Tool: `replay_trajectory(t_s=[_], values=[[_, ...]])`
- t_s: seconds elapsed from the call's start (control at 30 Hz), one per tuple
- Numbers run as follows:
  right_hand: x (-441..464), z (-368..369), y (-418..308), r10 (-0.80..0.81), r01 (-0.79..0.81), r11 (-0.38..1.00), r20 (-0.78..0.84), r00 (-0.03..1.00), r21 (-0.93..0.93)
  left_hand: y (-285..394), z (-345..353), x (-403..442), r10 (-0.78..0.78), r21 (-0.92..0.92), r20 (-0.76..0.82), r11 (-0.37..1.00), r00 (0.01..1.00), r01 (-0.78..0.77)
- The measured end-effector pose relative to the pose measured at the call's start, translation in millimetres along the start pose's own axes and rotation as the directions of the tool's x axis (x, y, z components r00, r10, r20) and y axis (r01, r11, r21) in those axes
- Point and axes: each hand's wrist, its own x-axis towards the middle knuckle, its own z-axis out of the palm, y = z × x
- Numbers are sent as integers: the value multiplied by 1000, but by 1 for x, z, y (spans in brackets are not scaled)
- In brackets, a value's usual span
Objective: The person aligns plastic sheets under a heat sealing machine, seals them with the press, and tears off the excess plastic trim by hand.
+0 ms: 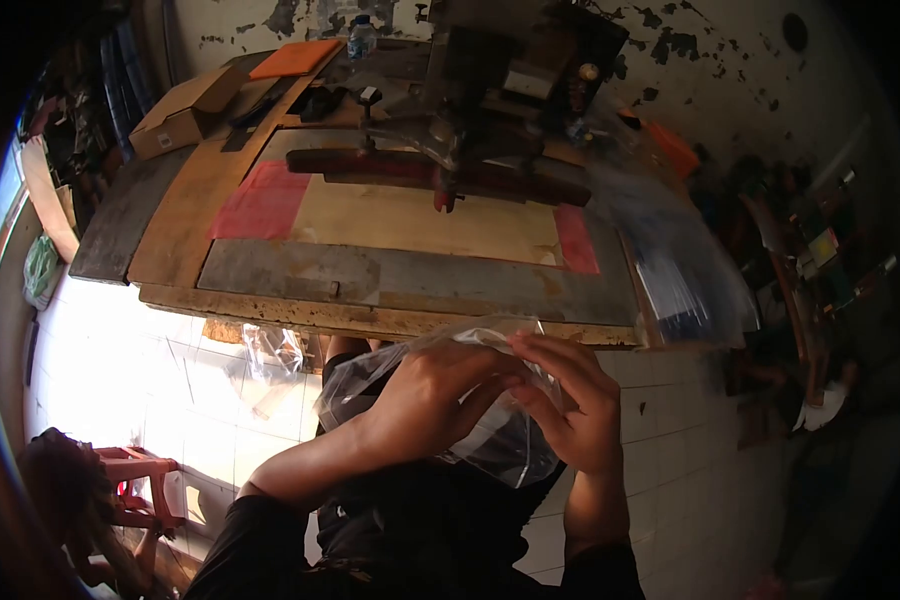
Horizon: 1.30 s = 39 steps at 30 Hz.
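A clear plastic bag (505, 440) is held in front of my body, just below the table's front edge. My left hand (440, 390) is closed on the bag, its back facing up and its fingers pointing right. My right hand (570, 400) pinches the bag's upper edge, with thumb and fingertips close to those of my left hand. Crumpled film spreads out to the left behind my left wrist. Whatever lies inside the bag, if anything, cannot be made out.
The worktable (390, 318) carries a machine with a dark red bar (370, 165) over a yellow sheet (420, 222). A cardboard box (180, 115) is at the back left, plastic sheets (685, 270) at the right. A person (70, 500) is by a red stool (140, 470), lower left.
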Motion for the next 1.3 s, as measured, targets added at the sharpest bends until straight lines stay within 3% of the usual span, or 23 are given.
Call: replay_trajectory(t_s=[0.07,0.2,0.3,0.37,0.5,0.6,0.63,0.87,1.0,1.07,1.1,1.13,1.2,1.3], values=[[1,4,0,100,-100,993,5,995,60,1,-4,-1,-1,19,-36,1000,999,2],[1,9,2,72,-72,997,-16,997,-33,-4,-4,-8,17,83,-80,997,997,-11],[0,8,3,163,-163,987,-20,986,2,-6,-4,-12,-59,186,-60,980,997,69],[1,4,5,208,-205,976,-41,977,71,-11,-1,-12,-63,160,-204,982,977,97],[1,-8,11,327,-314,935,-57,943,164,-11,-14,-20,-225,287,-126,924,966,253],[6,-21,7,455,-424,864,-60,888,271,-28,-29,-31,-156,417,-142,886,978,202],[4,-23,16,372,-346,909,-79,925,233,-29,-30,-34,-179,412,-200,877,963,248],[7,-28,29,420,-393,885,-63,906,250,-37,-47,-45,-176,525,-184,814,967,248],[14,-23,40,351,-315,854,-10,936,414,-40,-71,-30,-20,583,-176,804,984,120],[15,-16,49,279,-256,812,36,960,525,-58,-84,-37,-206,394,-25,897,978,199],[11,-15,59,277,-253,813,35,960,524,-59,-85,-31,-96,388,-89,914,991,123],[6,-16,71,294,-307,796,110,949,522,-61,-90,-25,-94,388,-89,914,992,121],[5,-16,79,310,-361,776,186,932,517,-63,-106,-14,-18,420,1,907,1000,16],[13,-12,81,362,-402,750,182,914,526,-67,-119,-4,-60,392,71,919,996,28]])
